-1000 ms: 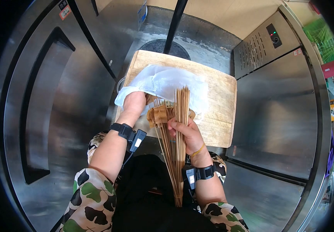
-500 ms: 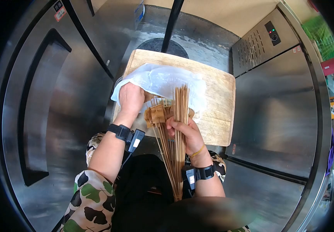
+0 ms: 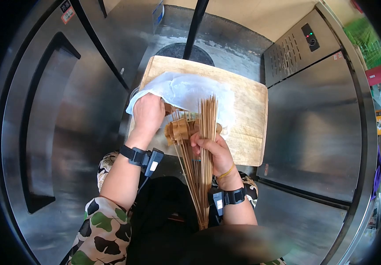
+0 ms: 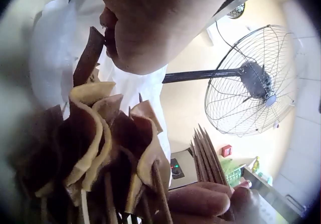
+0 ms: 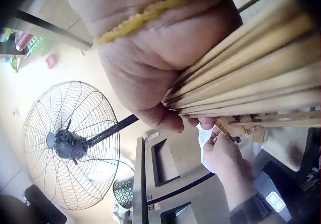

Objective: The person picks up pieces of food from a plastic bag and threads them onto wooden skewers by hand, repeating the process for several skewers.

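Observation:
My right hand (image 3: 217,152) grips an upright bundle of bamboo skewers (image 3: 208,117), pointed ends up. Beside that bundle, on its left, several more skewers carry folded brown slices (image 3: 179,131) that look like dried tofu. Their wavy folds (image 4: 85,133) fill the lower part of the left wrist view. At the mouth of a translucent plastic bag (image 3: 188,88), my left hand (image 3: 148,114) pinches a loose brown dried tofu slice (image 4: 89,56). The bag's edge lies over the far side of that hand, and the thumb is mostly hidden in the head view.
Under the bag is a wooden board (image 3: 247,119). Steel cabinets stand close on the left (image 3: 73,132) and on the right (image 3: 311,132). A black pole (image 3: 195,31) rises behind the board from a round base, carrying a wire-caged fan (image 5: 70,143).
My left hand has drawn slightly back and left at the bag's mouth, and a brown slice shows at its fingertips. The right hand keeps its grip on the skewers. The head view has shifted slightly.

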Action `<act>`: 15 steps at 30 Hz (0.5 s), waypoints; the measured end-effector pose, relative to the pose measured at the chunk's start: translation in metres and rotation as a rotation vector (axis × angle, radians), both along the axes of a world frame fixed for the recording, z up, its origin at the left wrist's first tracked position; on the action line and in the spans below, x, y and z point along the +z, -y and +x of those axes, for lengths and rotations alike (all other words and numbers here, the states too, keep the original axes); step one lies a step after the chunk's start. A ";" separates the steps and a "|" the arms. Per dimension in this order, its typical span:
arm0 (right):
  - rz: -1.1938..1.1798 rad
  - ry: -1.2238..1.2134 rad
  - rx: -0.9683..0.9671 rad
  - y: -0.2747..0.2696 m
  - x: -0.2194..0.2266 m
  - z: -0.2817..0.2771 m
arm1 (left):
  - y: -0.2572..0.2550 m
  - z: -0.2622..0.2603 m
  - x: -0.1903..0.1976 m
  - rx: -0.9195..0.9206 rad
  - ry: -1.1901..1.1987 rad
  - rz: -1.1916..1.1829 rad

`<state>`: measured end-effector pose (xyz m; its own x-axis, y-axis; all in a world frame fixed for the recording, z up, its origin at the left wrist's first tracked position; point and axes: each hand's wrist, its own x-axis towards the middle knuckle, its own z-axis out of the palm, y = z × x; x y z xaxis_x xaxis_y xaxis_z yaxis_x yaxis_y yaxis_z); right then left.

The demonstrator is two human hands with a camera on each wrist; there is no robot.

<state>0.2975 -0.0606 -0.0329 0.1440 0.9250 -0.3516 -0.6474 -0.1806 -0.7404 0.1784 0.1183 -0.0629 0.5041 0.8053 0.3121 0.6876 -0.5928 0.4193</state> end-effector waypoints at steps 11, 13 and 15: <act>-0.106 0.201 -0.056 -0.001 -0.010 0.002 | 0.016 -0.035 0.056 -0.356 0.409 -0.769; -0.117 0.176 -0.056 -0.002 -0.009 0.000 | 0.017 -0.030 0.056 -0.412 0.852 -0.984; -0.117 0.149 -0.053 -0.005 -0.005 -0.001 | 0.014 -0.017 0.049 -0.362 0.958 -1.077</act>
<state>0.2962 -0.0552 -0.0384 0.2497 0.8690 -0.4271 -0.5428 -0.2397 -0.8049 0.1616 0.1043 -0.0137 0.6750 0.7376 -0.0170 -0.2106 0.2147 0.9537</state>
